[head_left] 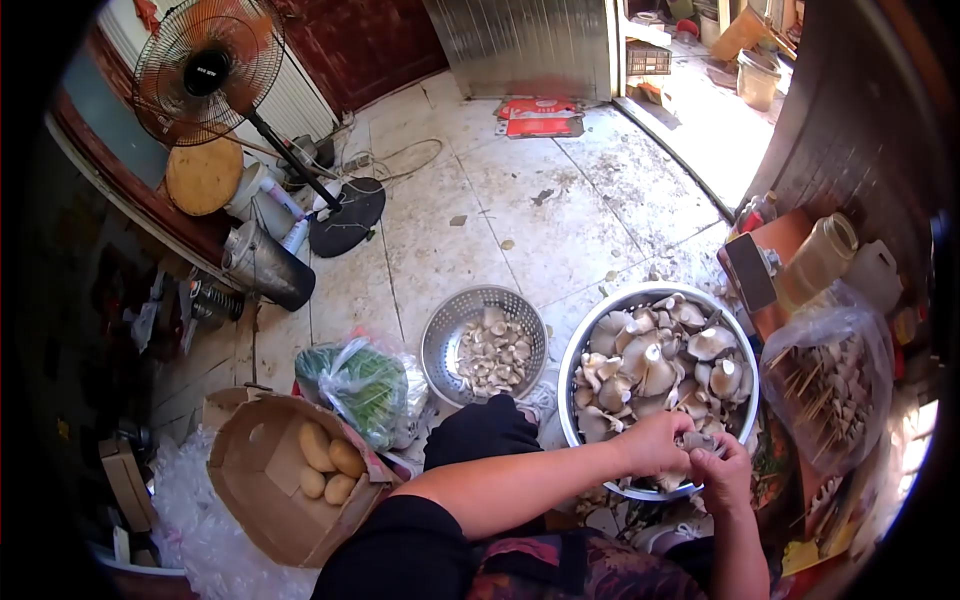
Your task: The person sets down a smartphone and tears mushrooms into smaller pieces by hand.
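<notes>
Over the near rim of a large metal basin, my left hand and my right hand meet with fingers closed. Between them is a small grey oyster mushroom, pinched by both hands and partly covered by the fingers. Many whole oyster mushrooms fill the basin. To its left, a perforated metal colander on the floor contains small pale mushroom pieces.
At left are a cardboard box with several potatoes and a bag of greens. A bag of skewered pieces stands right of the basin. A standing fan with a floor cable is farther back, near a metal bucket.
</notes>
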### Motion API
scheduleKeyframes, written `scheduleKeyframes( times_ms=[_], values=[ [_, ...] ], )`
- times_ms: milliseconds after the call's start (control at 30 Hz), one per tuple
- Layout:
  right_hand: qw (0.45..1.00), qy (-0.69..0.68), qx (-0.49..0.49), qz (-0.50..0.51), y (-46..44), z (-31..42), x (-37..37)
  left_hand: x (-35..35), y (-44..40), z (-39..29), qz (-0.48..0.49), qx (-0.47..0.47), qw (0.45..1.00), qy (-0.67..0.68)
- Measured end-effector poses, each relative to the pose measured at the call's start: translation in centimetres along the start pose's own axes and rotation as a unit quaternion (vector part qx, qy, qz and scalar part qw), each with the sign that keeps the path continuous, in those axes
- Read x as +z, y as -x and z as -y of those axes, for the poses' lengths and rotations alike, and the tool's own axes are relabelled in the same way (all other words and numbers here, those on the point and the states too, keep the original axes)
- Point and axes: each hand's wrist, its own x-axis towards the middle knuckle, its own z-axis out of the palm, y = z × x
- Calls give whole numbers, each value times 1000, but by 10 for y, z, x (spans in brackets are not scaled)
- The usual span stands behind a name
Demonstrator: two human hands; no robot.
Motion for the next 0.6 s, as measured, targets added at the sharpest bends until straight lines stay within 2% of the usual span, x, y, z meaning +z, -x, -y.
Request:
scheduleKeyframes(
  times_ms=[33,133,267,433,600],
  values=[
    [1000,0,0,0,0,2,1,0,-1,3,18,-12,999,45],
    [1000,-5,-14,-7,0,3,1,-2,-3,5,11,-20,998,62],
    [1000,1,-28,-8,0,0,-2,-2,-5,8,17,-38,998,44],
    [999,-26,-31,6,2,-4,-6,-3,-5,9,88,-59,978,182],
    [997,-68,-48,-3,2,-5,-3,-6,0,-4,83,-49,976,197]
  ],
)
